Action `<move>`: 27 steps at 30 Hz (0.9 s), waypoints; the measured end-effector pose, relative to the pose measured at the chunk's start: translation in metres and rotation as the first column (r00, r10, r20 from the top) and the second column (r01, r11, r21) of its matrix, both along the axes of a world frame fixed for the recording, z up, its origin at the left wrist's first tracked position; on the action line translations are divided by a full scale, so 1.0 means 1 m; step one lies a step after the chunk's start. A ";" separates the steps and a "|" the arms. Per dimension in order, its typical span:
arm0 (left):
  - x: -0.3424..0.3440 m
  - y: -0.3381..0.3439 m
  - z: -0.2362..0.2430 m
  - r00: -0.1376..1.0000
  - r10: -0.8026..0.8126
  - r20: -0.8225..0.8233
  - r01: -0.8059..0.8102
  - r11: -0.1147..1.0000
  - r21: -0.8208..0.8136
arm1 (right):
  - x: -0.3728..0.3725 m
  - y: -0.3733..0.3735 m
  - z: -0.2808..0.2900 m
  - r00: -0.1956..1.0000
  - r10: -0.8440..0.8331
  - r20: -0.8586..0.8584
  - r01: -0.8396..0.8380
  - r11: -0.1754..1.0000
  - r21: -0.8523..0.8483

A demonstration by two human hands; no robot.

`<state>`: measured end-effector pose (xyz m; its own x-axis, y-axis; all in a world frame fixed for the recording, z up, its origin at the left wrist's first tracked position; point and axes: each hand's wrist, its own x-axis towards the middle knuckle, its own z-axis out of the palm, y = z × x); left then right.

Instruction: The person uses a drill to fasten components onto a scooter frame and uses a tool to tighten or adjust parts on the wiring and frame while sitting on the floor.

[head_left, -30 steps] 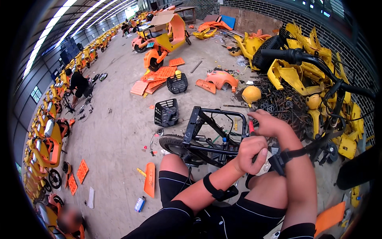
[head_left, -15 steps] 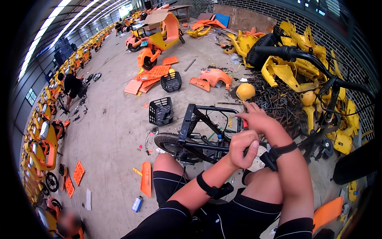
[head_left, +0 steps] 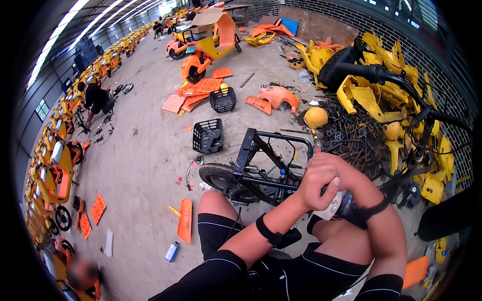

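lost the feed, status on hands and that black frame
Left hand fisted, right hand under it, both low on the black bike frame. What they hold is hidden. Tangled scrap beside.

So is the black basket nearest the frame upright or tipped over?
Tipped: the black basket lies on its side on the floor, its open mouth facing sideways, just beyond the black frame that the hands work at.

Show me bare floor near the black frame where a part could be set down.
Bare concrete lies left of the black frame, between the black basket and the orange panel. Right of the frame is crowded: dark scrap pile and yellow shells.
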<state>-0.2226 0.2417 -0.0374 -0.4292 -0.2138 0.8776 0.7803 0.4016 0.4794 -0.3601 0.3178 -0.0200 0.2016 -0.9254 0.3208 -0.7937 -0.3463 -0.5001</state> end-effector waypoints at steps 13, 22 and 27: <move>0.001 0.004 0.004 0.998 -0.056 0.032 0.055 0.998 0.036 | 0.000 -0.001 0.005 0.999 -0.031 0.016 0.031 0.999 0.027; -0.009 0.002 0.014 0.998 -0.054 -0.029 0.053 0.998 -0.040 | -0.005 0.000 0.018 1.000 0.024 -0.011 -0.023 0.997 0.076; -0.011 0.001 0.017 0.997 -0.080 0.003 0.079 0.991 -0.105 | -0.006 0.002 0.022 0.999 0.011 -0.038 -0.006 0.991 0.134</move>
